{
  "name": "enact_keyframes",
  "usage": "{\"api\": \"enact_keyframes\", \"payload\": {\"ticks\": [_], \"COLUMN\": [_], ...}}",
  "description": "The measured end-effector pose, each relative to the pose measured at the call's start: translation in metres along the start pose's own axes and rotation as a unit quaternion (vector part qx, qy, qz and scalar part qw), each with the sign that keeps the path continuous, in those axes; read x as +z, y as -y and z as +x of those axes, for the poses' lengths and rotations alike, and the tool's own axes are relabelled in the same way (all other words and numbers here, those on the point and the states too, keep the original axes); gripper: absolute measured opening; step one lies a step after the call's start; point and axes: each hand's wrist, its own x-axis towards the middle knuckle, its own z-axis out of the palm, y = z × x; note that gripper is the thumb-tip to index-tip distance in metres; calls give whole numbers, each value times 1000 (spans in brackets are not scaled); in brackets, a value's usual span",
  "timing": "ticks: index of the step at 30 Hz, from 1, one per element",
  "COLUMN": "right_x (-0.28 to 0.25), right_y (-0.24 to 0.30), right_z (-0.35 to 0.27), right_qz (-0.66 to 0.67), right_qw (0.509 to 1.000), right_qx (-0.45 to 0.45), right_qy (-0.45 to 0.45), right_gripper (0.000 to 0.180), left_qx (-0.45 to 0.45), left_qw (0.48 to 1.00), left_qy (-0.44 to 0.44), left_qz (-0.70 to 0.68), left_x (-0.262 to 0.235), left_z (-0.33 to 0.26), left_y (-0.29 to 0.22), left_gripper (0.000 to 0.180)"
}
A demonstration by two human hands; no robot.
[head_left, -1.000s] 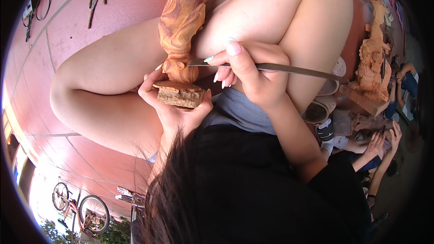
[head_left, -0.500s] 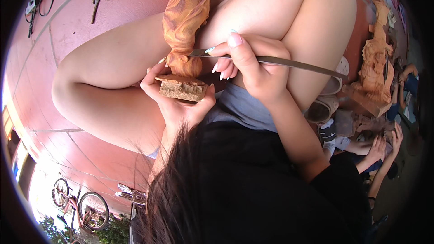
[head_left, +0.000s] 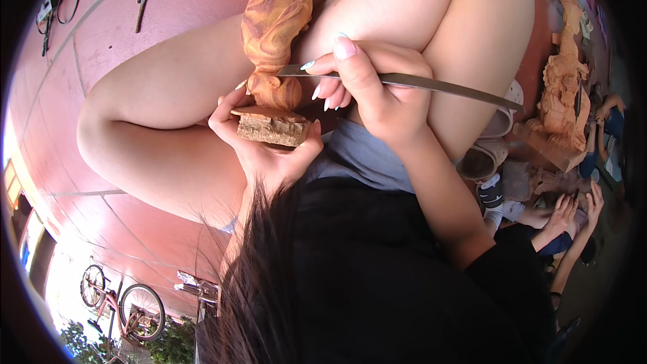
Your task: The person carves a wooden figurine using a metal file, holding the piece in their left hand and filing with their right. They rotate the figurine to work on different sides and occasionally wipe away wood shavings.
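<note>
A reddish-brown wood carving (head_left: 278, 20) with swirling grain and wavy grooves lies between my bent legs. My left hand (head_left: 264, 152) grips its rough block-shaped base (head_left: 271, 128) from below, thumb on one side and fingers on the other. In my right hand (head_left: 381, 87) is a long, thin, flat metal carving blade (head_left: 451, 89), pinched between thumb and fingers like a pen. The blade's tip touches the narrow neck of the carving, just above a rounded knob (head_left: 275, 91). Where the other right fingers curl under, the blade's grip is partly hidden.
On the tiled floor at upper left lie a metal tool (head_left: 143, 7) and a small piece beside it. A taller carved figure (head_left: 565, 81) stands at right, near another person's hands (head_left: 565, 214). A bicycle (head_left: 121, 307) is at lower left.
The blade and my right hand have shifted slightly upward and left along the neck of the carving. My left hand keeps its hold on the base.
</note>
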Motion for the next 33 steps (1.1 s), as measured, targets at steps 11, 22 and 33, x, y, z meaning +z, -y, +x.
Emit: {"api": "enact_keyframes", "payload": {"ticks": [11, 22, 33], "right_x": [-9, -5, -12], "right_y": [3, 7, 5], "right_z": [-7, -7, -14], "right_qz": [-5, 0, 1], "right_qw": [1000, 999, 1000], "right_qx": [25, 38, 28], "right_qy": [1, -10, 1], "right_gripper": [31, 30, 30], "left_qx": [1, 36, 33], "left_qw": [999, 999, 999], "left_qy": [9, 21, 1], "left_qz": [34, 34, 12], "left_x": [-3, -3, 1], "left_z": [-2, 0, 2], "left_y": [1, -1, 3], "left_gripper": [100, 99, 98]}}
